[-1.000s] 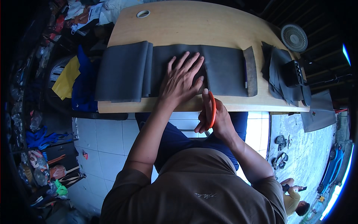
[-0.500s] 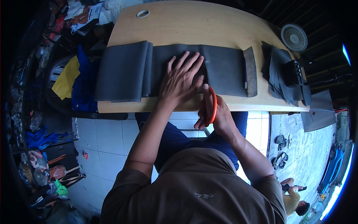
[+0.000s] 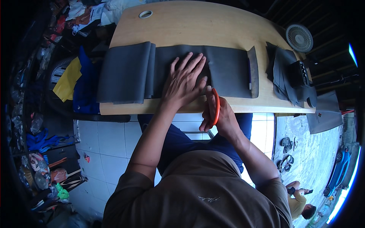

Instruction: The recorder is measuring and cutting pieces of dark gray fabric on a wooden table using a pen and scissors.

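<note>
A long strip of dark grey sheet material (image 3: 228, 72) lies across the front of the wooden table, folded over in layers at its left end. My left hand (image 3: 184, 78) presses flat on its middle, fingers spread. At the table's front edge, my right hand (image 3: 222, 116) is closed round the orange handle of a pair of scissors (image 3: 216, 108). The blades reach toward the material beside my left thumb; they are mostly hidden or too dark to make out. Near the strip's right end lies a thin pen-like stick (image 3: 249, 76).
More dark cut pieces (image 3: 283, 79) are stacked at the table's right, with a black box-shaped device (image 3: 298, 74) over them. A fan (image 3: 299, 38) stands behind. A roll of tape (image 3: 145, 14) sits far back. Blue and yellow fabric (image 3: 70, 81) is at the left; a person (image 3: 300, 203) sits lower right.
The right end of the grey strip has shifted slightly left. My right hand and the scissors have moved a tiny bit left; my left hand stays almost in place.
</note>
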The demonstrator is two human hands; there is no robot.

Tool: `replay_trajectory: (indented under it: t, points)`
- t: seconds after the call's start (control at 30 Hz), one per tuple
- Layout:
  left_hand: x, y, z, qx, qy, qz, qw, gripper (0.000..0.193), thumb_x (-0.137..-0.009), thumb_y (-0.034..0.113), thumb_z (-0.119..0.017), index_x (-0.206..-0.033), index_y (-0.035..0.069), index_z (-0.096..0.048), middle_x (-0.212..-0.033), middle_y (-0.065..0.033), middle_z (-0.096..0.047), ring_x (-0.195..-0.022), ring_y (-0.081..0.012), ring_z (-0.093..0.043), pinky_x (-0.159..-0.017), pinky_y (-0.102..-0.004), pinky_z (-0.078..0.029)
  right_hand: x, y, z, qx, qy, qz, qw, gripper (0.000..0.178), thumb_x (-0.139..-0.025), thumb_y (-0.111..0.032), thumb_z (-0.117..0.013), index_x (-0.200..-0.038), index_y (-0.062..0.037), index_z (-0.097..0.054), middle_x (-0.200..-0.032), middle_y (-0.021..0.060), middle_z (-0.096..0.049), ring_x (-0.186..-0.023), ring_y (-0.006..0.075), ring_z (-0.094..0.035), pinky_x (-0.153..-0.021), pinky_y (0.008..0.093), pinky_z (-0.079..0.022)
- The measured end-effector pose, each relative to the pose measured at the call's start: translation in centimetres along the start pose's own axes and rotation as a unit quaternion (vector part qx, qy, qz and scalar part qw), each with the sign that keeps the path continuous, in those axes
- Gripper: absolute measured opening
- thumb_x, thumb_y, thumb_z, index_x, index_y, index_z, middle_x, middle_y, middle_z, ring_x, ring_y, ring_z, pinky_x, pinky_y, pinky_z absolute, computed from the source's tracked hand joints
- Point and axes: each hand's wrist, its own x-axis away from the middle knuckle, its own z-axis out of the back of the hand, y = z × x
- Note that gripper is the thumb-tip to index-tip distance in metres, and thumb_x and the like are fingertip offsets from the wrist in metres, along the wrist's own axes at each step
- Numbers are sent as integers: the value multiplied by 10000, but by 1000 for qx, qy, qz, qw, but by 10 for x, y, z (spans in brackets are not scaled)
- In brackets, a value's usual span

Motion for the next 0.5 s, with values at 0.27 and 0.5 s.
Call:
replay_trajectory:
  t: [0.27,0.5]
  points:
    - [0,0,0,-5,-1,-1,1000,738,-1092,469,-481,-1750,135,-461,-1829,-65,-430,-1707,-298,-347,-1394,-592,-182,-3,2,1,-22,1,-4,1000,858,-1121,-795,-445,-969,40,-568,-687,98,-610,-603,260,-787,-513,335,-633]
    - [0,2,2,-1,2,-3,1000,712,-1090,392,-548,-1749,137,-461,-1828,-64,-429,-1708,-299,-346,-1391,-600,-188,-8,-3,4,-43,-10,-14,999,855,-1120,-784,-482,-1077,63,-594,-696,96,-610,-598,259,-780,-514,324,-624]
